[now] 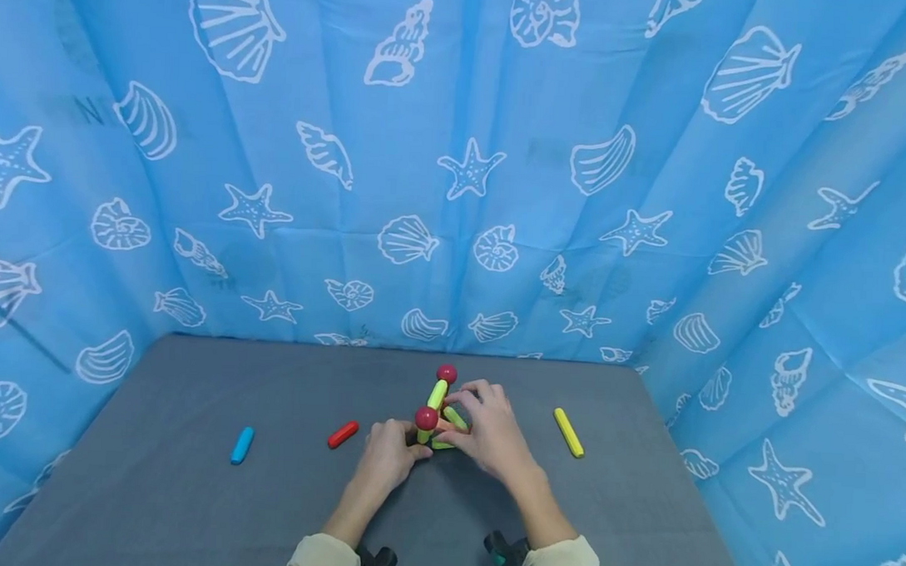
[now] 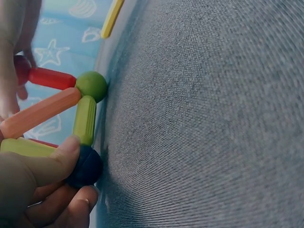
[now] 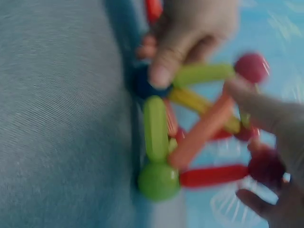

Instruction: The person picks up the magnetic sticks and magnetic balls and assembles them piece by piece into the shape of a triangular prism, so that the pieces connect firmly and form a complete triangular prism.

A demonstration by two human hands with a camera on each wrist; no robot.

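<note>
A frame of magnetic sticks and balls stands on the grey cloth between both hands. My left hand (image 1: 387, 456) pinches its dark blue ball (image 2: 88, 166) low down, with the thumb on top. From the other side my right hand (image 1: 493, 430) reaches over the frame, fingers around a dark red ball (image 3: 267, 168) and thumb at the upper end of an orange stick (image 3: 202, 130). That stick slants up from a green ball (image 3: 159, 181), which also joins a lime stick (image 3: 156, 128) and a red stick (image 3: 213, 175). A pink ball (image 1: 427, 418) tops the near corner.
Loose on the cloth lie a blue stick (image 1: 242, 445) and a red stick (image 1: 343, 434) to the left, and a yellow stick (image 1: 568, 433) to the right. A blue shell-print curtain (image 1: 456, 208) hangs behind the table and along its sides.
</note>
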